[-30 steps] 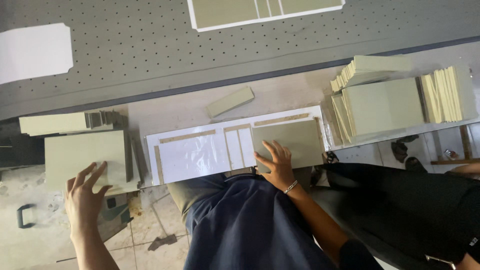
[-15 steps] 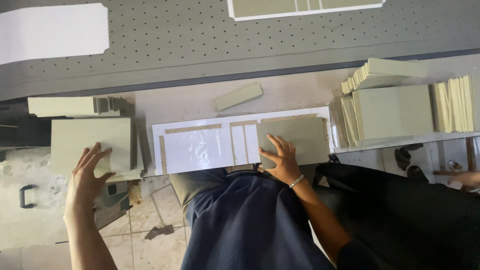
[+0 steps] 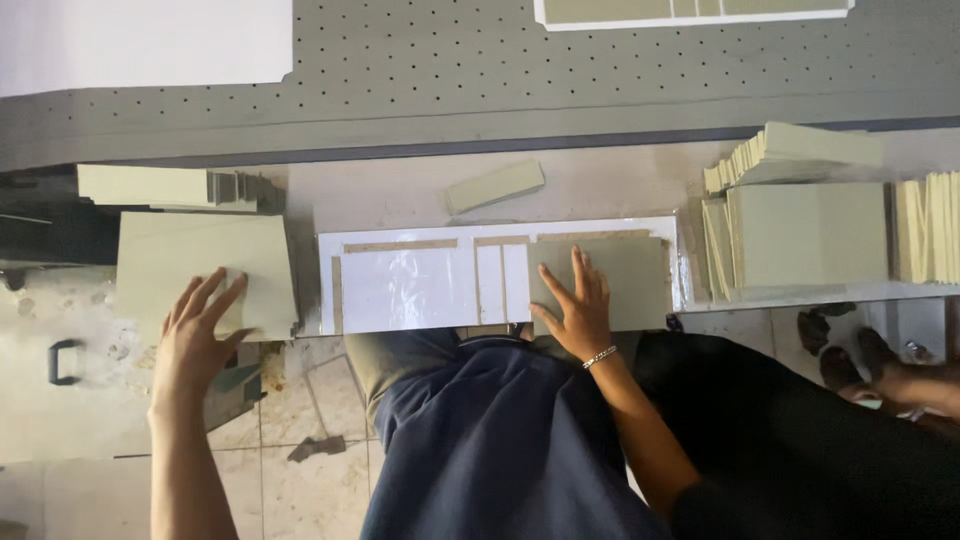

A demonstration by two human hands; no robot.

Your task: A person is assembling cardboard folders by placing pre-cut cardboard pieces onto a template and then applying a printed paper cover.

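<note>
My left hand [image 3: 197, 335] lies flat, fingers spread, on the top grey-green board of a stack [image 3: 205, 265] at the left. My right hand [image 3: 573, 303], with a bracelet on the wrist, presses flat on a grey-green board panel [image 3: 625, 270] that sits in the right end of a white glossy sheet [image 3: 410, 285]. The sheet carries thin board strips around its empty sections. Neither hand grips anything.
A small loose board strip [image 3: 495, 185] lies behind the sheet. Stacks of cut boards [image 3: 805, 235] fill the right side, and narrower boards [image 3: 150, 185] lie at the left. A grey perforated table [image 3: 480, 70] runs behind, holding white sheets. Another person's feet [image 3: 880, 360] are at the right.
My left hand has reached forward from below the left stack and landed on its top board. My right hand stays pressed on the panel. The view has shifted downward slightly.
</note>
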